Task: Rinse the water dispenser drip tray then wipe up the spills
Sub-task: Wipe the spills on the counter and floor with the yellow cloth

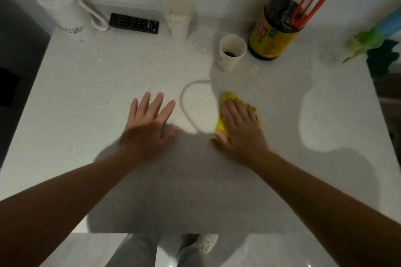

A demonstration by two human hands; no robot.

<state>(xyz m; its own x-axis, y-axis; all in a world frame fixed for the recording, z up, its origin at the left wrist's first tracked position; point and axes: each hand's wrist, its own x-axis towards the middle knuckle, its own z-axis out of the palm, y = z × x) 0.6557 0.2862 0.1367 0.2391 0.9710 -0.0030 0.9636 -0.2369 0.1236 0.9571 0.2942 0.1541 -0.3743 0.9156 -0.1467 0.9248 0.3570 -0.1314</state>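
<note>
Head view: right hand [238, 128] lay flat, fingers straight, pressing a crumpled yellow cloth [228, 96] onto the white speckled countertop [86, 84], right of centre. Left hand [149, 123] rested spread to its left, grasping nothing. A curved wet streak [184, 102] ran between them. Farther off stood a white paper cup [232, 54] and a dark yellow-labelled bottle [271, 39].

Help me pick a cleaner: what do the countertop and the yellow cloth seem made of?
Countertop: likely polished stone or quartz composite; white, finely dark-speckled, faintly glossy. Yellow cloth: seemingly a soft woven or microfibre fabric; it bunches and wrinkles under the right hand.
</note>
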